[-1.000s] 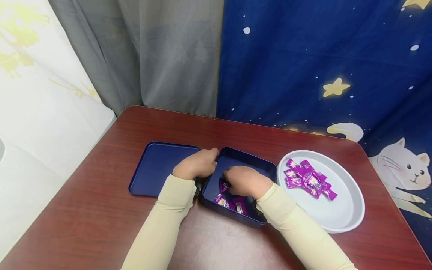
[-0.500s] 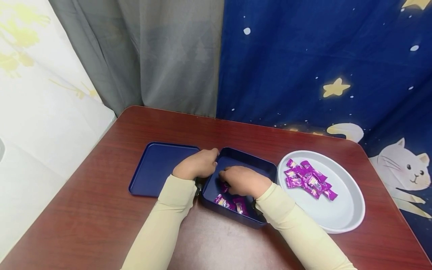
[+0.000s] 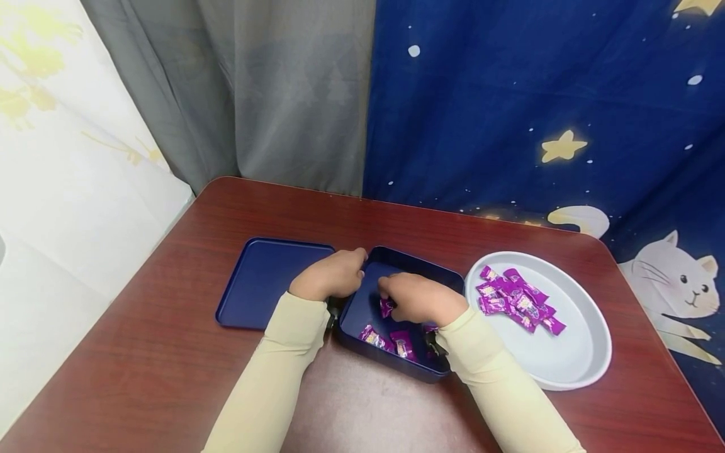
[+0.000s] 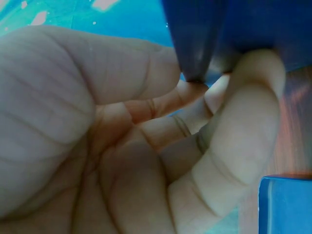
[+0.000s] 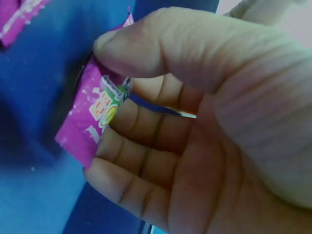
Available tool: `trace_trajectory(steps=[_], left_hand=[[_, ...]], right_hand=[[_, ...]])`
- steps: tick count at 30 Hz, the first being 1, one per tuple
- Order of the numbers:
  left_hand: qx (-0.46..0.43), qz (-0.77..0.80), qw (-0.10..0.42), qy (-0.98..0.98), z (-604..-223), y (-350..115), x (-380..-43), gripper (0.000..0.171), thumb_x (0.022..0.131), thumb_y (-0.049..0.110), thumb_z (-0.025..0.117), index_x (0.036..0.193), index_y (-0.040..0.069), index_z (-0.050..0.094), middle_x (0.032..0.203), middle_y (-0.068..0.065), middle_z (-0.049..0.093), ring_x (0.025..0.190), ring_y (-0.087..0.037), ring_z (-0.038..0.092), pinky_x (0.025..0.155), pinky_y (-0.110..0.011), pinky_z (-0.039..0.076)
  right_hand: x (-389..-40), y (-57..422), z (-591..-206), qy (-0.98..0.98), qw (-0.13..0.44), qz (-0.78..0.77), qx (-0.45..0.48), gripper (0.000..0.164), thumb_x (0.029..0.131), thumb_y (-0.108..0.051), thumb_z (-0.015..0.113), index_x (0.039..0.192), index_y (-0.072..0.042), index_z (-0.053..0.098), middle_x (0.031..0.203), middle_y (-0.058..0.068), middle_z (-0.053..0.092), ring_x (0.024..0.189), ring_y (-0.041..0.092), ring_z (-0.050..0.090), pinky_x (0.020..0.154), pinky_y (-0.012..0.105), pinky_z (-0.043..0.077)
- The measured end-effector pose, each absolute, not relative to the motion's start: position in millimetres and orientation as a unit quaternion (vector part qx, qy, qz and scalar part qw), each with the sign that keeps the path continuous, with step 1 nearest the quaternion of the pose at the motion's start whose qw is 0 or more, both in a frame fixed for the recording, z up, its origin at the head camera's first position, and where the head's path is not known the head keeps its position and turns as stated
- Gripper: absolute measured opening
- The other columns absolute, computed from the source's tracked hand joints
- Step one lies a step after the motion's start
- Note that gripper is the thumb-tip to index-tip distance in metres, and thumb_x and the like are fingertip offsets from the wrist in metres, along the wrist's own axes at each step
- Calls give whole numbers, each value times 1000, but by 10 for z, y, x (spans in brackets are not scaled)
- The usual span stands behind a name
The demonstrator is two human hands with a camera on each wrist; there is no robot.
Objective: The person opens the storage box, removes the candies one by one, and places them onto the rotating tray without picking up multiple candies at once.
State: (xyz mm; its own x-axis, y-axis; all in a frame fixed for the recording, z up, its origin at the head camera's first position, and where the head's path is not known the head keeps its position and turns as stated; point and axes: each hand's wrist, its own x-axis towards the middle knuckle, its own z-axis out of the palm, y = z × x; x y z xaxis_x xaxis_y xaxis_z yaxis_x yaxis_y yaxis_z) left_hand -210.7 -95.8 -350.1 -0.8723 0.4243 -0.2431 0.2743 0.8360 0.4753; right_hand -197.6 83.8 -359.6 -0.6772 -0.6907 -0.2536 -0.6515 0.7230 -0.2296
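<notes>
A dark blue rectangular box [image 3: 396, 363] stands on the table without a cover. My left hand [image 3: 330, 275] holds its left wall, thumb on one side and fingers on the other; the left wrist view shows the wall [image 4: 195, 39] between them. Inside the box, my right hand [image 3: 421, 297] pinches a purple wrapped candy [image 5: 87, 114] between thumb and fingers. More purple candies [image 3: 375, 338] lie along the box's near side, some partly covered by the right wrist.
On the left lies a flat dark blue lid [image 3: 257, 283]. A white oval tray [image 3: 572, 358] with a pile of purple candies [image 3: 523, 305] sits right of the box, close to its wall. Curtains hang behind the reddish wooden table [image 3: 170, 352].
My right hand has lifted slightly and moved a little to the right with the candy, showing more candy by the wrist. The left hand and the box stay where they were.
</notes>
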Motion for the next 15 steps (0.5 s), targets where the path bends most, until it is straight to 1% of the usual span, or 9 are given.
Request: trace_trajectory(steps=[4,7,15], left_hand=[[183,218,173,943,-3501,-962,-2106,34,96,13,45,128,-1,47,116,-15,60,101,-22,57,91,-43,48],[181,218,174,943,-3501,-961,-2104,34,96,14,45,128,0,47,116,-15,60,100,-21,57,91,-43,49],[179,219,173,944,-3501,-955,-2098,35,96,14,46,128,0,47,116,-15,60,99,-22,57,91,-43,49]], right_hand=[[-1983,872,-3561,914,167,-76,-361,23,74,-5,69,89,-13,55,76,-3,54,69,14,48,63,29,46],[-1976,888,-3536,913,167,-83,-362,23,75,-7,70,92,-13,55,76,-2,55,70,13,49,65,29,46],[-1962,945,-3475,917,142,-93,-361,24,76,-9,70,96,-12,58,79,-2,55,74,14,49,69,30,48]])
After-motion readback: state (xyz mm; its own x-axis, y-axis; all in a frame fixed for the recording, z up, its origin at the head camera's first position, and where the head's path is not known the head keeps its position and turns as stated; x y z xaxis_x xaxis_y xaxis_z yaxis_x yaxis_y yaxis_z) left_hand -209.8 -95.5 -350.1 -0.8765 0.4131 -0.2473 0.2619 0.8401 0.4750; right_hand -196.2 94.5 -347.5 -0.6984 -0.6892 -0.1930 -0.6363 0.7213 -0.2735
